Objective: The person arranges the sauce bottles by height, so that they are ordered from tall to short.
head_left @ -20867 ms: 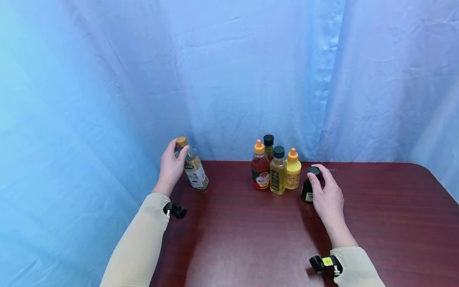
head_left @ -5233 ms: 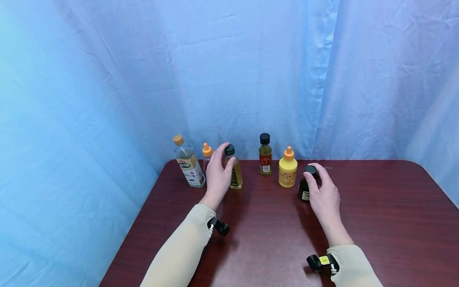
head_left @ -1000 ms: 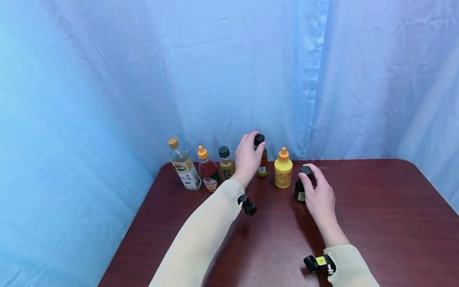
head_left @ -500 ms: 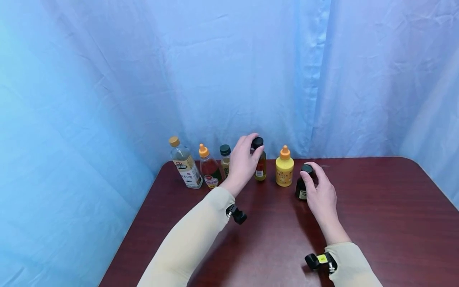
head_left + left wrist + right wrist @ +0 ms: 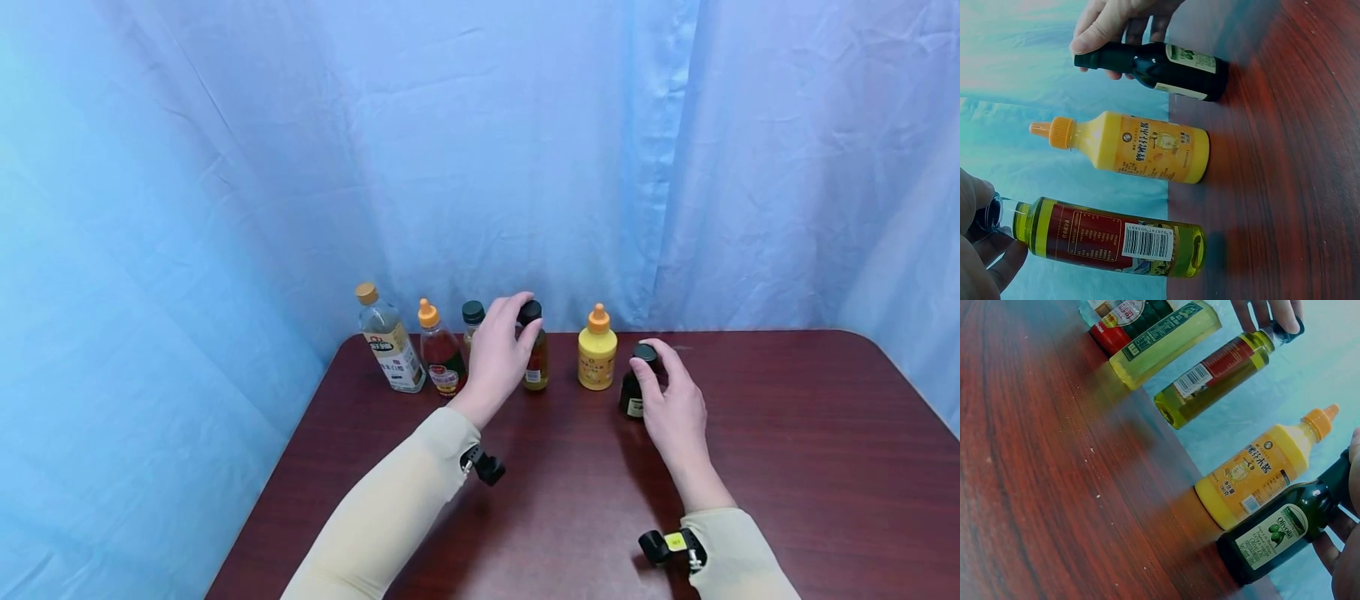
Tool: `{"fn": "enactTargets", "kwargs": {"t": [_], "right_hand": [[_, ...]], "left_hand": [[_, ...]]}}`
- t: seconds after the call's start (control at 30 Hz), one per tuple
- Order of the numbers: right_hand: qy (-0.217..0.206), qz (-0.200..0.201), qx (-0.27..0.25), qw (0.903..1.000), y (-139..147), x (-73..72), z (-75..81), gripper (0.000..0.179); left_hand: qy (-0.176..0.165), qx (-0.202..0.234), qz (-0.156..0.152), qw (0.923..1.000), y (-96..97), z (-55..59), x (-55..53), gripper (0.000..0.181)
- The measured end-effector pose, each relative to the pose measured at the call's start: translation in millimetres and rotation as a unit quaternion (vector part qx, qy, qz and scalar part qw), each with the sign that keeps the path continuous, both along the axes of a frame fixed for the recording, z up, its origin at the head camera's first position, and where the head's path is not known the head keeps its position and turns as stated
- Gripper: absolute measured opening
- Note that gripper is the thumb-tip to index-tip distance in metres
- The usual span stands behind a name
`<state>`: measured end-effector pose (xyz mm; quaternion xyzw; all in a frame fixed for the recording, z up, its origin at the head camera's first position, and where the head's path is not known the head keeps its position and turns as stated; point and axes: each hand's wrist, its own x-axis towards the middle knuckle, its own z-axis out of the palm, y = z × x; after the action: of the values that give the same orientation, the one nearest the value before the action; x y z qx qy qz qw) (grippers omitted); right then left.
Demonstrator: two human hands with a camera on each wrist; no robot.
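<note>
Red-labelled bottle (image 5: pixel 1110 237) (yellowish inside) moved nearer; hands (image 5: pixel 495 346) (image 5: pixel 675 410) grip it and a dark bottle (image 5: pixel 1275 532), respectively.

We count six bottles (image 5: pixel 597 362), two orange nozzles (image 5: pixel 428 313), two sets of fingers (image 5: pixel 670 359), two sleeves (image 5: pixel 390 512), two cameras (image 5: pixel 490 469) and one counter (image 5: pixel 817 433).

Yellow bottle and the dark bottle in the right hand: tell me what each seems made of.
Yellow bottle: probably plastic, smooth with a soft sheen; its body looks opaque and its orange cap ribbed. Dark bottle: likely glass, glossy with bright highlights, though plastic is possible.
</note>
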<state>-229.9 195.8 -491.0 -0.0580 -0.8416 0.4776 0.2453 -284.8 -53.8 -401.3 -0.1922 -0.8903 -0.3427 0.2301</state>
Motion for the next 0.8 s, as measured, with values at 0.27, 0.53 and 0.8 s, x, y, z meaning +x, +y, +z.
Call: {"fn": "enactTargets", "kwargs": {"t": [0.27,0.53,0.8], "right_hand": [[-0.008,0.003,-0.001,1.0000,0,0.9,0.5,0.048],[-0.003,0.001,0.000,1.0000,0,1.1,0.1,0.048],[-0.005,0.003,-0.001,1.0000,0,1.0,1.6,0.048]], "left_hand": [[0.011,-0.021,-0.002,0.9997,-4.4,-6.3,3.0,0.044],[0.011,-0.014,-0.006,0.9998,-6.1,-12.2,3.3,0.044],[0.007,-0.009,0.000,0.9999,-8.5,-17.8,1.2,0.044]]}}
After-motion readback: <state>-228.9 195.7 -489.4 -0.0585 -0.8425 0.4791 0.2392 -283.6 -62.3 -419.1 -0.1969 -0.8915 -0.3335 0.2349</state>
